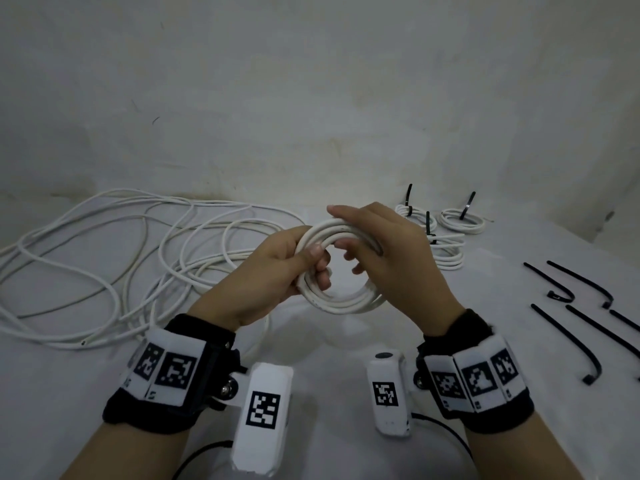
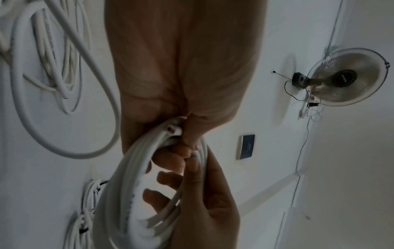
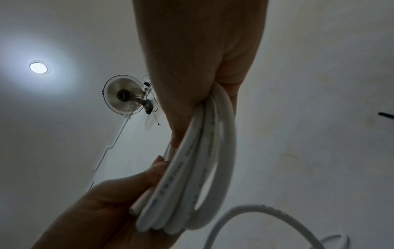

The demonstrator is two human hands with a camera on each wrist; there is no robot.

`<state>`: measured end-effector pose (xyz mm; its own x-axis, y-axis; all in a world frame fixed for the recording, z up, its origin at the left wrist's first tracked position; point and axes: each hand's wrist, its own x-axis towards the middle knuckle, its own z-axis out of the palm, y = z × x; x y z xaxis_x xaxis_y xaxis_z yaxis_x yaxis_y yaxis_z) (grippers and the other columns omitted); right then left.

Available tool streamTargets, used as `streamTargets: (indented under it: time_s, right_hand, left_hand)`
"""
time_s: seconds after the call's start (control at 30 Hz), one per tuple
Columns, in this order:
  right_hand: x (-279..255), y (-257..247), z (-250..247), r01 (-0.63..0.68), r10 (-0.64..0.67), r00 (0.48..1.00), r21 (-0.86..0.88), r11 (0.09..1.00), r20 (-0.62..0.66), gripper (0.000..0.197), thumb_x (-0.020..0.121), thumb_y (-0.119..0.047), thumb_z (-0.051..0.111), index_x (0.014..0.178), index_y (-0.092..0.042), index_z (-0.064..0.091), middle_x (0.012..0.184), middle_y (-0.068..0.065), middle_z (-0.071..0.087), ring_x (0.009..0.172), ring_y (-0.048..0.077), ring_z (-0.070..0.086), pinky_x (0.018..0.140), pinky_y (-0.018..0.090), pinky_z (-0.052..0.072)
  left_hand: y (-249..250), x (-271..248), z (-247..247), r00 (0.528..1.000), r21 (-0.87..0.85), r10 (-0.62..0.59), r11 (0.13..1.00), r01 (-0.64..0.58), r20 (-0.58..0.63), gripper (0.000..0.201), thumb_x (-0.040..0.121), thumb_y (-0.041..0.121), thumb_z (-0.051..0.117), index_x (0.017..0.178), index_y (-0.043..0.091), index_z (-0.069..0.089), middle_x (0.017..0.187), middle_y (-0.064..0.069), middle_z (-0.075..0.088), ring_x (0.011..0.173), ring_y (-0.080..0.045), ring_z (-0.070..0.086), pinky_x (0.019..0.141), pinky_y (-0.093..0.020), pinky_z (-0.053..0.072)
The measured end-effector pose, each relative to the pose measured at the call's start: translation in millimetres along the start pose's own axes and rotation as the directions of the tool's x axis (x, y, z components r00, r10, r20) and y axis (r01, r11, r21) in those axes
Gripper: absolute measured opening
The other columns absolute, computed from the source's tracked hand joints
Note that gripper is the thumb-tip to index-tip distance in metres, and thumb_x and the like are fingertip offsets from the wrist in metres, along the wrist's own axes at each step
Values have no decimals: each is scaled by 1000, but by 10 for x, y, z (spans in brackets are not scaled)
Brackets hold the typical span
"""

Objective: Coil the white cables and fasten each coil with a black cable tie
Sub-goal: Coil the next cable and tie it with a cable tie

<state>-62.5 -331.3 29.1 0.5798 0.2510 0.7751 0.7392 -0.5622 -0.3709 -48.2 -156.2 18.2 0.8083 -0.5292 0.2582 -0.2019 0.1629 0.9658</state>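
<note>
A white cable coil (image 1: 341, 301) of several turns hangs above the table between both hands. My left hand (image 1: 318, 266) grips its left side, thumb on top and fingers curled through the ring. My right hand (image 1: 363, 230) wraps over the coil's top right, with its fingers through the middle. The left wrist view shows the coil (image 2: 127, 193) with a cut end pinched at my left fingers (image 2: 170, 158). In the right wrist view the coil (image 3: 192, 185) runs from my right hand (image 3: 198, 67) down to my left hand (image 3: 102, 202). No tie is on this coil.
Loose white cables (image 1: 104, 258) sprawl over the table's left half. Three tied coils (image 1: 462, 220) with upright black ties lie at the back right. Several loose black cable ties (image 1: 585, 296) lie along the right edge. A wall stands close behind.
</note>
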Motion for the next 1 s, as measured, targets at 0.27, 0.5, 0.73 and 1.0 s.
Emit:
streamTargets:
  time_s: [0.27, 0.5, 0.73, 1.0]
  right_hand:
    - [-18, -2, -49, -123, 123, 992, 161, 979, 10, 27, 88, 0, 62, 115, -7, 66, 72, -18, 59, 45, 10, 57, 44, 20, 48]
    - [-14, -31, -91, -241, 240, 970, 188, 952, 29, 16, 89, -10, 63, 102, -13, 55, 55, -14, 55, 39, 12, 50, 43, 19, 42]
    - [-140, -124, -256, -285, 291, 957, 211, 935, 4, 14, 90, -10, 63, 99, -14, 54, 55, -7, 55, 41, 11, 53, 41, 24, 46]
    - [-581, -62, -779, -437, 441, 897, 109, 893, -13, 14, 90, -14, 64, 102, -12, 58, 77, 4, 66, 60, 13, 66, 57, 27, 57]
  left_hand:
    - [-17, -10, -7, 1000, 117, -13, 993, 13, 6, 16, 98, 16, 45, 93, 11, 60, 67, 1, 61, 69, -14, 65, 71, -29, 55]
    - [24, 97, 175, 979, -184, -183, 969, 164, -95, 68, 75, 68, 24, 77, 8, 56, 51, 0, 41, 45, -14, 47, 59, -29, 52]
    - [153, 208, 425, 960, -254, -269, 936, 243, -73, 49, 96, 41, 36, 54, 15, 41, 44, 6, 21, 36, -9, 22, 42, -22, 31]
    - [-10, 343, 1025, 947, -176, -319, 935, 308, -35, 44, 96, 34, 42, 57, 14, 40, 45, 5, 23, 38, -10, 20, 40, -20, 29]
